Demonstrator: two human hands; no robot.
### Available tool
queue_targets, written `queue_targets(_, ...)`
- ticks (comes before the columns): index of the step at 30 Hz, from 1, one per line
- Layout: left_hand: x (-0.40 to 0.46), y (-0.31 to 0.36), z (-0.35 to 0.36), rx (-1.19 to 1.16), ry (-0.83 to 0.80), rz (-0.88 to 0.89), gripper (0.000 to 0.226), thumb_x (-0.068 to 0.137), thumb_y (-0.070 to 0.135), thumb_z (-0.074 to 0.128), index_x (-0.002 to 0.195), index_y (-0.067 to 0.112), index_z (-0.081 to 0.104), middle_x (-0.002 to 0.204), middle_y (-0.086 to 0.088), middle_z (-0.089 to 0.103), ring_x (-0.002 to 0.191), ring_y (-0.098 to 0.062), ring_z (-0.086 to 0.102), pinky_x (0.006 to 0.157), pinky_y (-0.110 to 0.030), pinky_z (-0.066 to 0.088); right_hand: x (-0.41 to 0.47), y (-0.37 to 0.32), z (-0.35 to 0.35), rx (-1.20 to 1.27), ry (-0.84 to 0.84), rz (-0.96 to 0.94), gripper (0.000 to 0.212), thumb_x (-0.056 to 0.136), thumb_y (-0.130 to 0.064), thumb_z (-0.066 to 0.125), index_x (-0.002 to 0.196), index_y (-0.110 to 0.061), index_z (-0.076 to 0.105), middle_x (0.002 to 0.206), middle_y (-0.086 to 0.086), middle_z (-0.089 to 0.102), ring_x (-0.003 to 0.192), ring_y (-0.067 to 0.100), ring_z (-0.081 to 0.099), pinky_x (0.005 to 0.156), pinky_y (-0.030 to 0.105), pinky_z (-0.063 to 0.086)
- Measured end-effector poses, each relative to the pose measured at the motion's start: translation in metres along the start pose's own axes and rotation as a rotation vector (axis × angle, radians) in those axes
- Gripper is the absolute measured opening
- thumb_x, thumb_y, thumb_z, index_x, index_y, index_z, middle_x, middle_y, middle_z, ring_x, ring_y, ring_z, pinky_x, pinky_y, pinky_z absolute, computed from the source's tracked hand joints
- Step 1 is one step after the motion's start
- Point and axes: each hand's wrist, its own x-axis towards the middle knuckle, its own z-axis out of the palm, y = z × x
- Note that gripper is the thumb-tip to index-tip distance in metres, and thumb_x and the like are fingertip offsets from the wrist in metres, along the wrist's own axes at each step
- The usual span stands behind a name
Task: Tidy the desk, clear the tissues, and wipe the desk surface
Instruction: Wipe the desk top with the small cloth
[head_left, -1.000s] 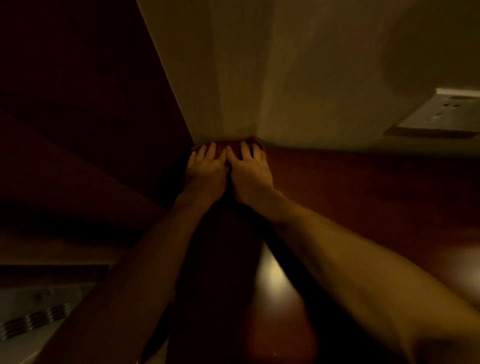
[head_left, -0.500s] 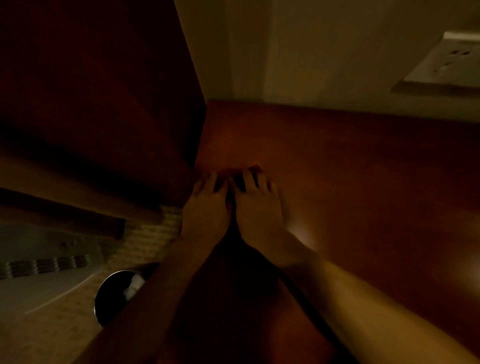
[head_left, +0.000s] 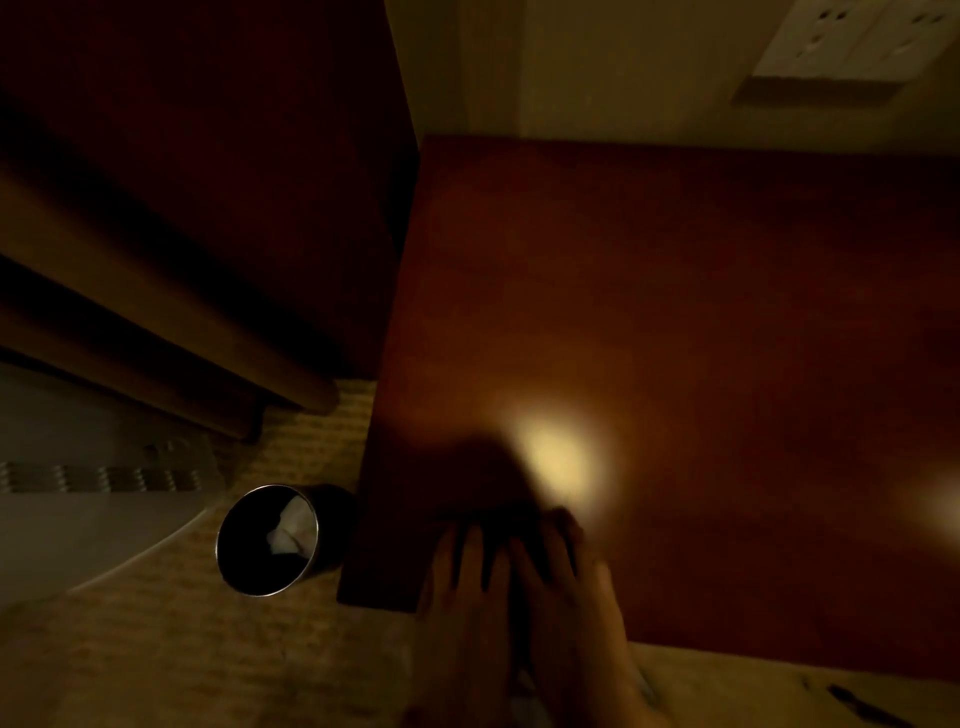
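The reddish-brown desk (head_left: 675, 312) fills the right of the dim head view, with a lamp glare on it. My left hand (head_left: 467, 582) and my right hand (head_left: 566, 571) lie side by side, palms down, at the desk's front left corner. Both press on a dark cloth (head_left: 493, 512), which shows only as a dim shape past the fingertips. A round dark waste bin (head_left: 223, 545) stands on the floor just left of the desk corner. White crumpled tissue (head_left: 291, 525) lies inside it.
A pale wall with a white socket plate (head_left: 852, 41) rises behind the desk. A dark wooden panel (head_left: 208, 156) stands to the left of the desk. Beige carpet (head_left: 208, 665) covers the floor. A white vented unit (head_left: 78, 519) sits at far left.
Both hands have slid together from the back corner by the wall toward me to the front left corner, still flat on the cloth. The bin came into view.
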Motion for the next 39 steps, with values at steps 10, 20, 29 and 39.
queue_targets(10,0.137,0.033,-0.052,0.063,0.044,-0.014,0.049,0.093,0.030,0.043,0.140,0.022,0.034,0.151,-0.008,0.029,0.142,-0.029,0.020,0.100,-0.041,0.045,0.117,0.056,-0.049,0.045,0.057,0.098,0.050,0.093,-0.033,0.048,0.139,-0.016,0.042,0.147,0.008,0.038,0.138,0.037,0.030,0.108,0.045,0.035)
queue_targets(20,0.371,0.070,-0.100,0.035,0.173,-0.005,0.042,0.098,0.029,0.037,0.139,0.024,0.031,0.152,-0.006,0.023,0.142,-0.025,0.014,0.104,-0.039,0.036,0.335,0.172,-0.101,-0.184,-0.013,0.100,0.073,0.078,-0.043,0.004,0.142,-0.020,0.029,0.149,0.008,0.033,0.139,0.036,0.025,0.111,0.050,0.025)
queue_targets(29,0.448,0.090,-0.112,0.090,0.239,0.090,0.042,0.093,0.016,0.043,0.134,0.017,0.042,0.140,-0.010,0.041,0.132,-0.031,0.031,0.095,-0.038,0.041,0.391,0.215,-0.128,-0.261,0.076,0.119,0.056,0.087,-0.029,0.037,0.142,-0.018,0.030,0.145,0.012,0.038,0.132,0.036,0.034,0.110,0.046,0.030)
queue_targets(39,0.278,0.101,-0.056,0.095,0.197,0.166,0.036,0.090,0.031,0.046,0.123,0.016,0.052,0.128,-0.011,0.050,0.119,-0.034,0.042,0.094,-0.040,0.039,0.200,0.168,-0.111,0.002,0.003,0.139,0.060,0.087,-0.030,0.050,0.142,-0.018,0.031,0.145,0.012,0.034,0.130,0.036,0.030,0.110,0.046,0.030)
